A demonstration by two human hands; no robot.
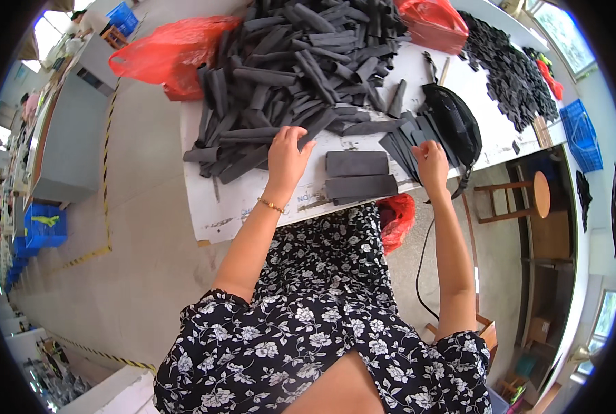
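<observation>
My left hand (290, 157) reaches to the near edge of a big heap of dark grey rolled fabric pieces (273, 76). Its fingers close round the near end of one fabric piece (319, 124). To the right, my right hand (433, 165) is closed, fingertips pinched together, over a fanned stack of flat dark strips (402, 153). Whatever it pinches is too small to make out. Between my hands, two flattened dark fabric pieces (359, 186) lie side by side at the table's front edge.
A black rounded device (453, 124) with a cord stands beside my right hand on the white table (208, 207). Red plastic bags (177, 52) flank the heap. More small dark pieces (508, 76) lie far right. A wooden stool (541, 194) and blue crate (582, 134) are at right.
</observation>
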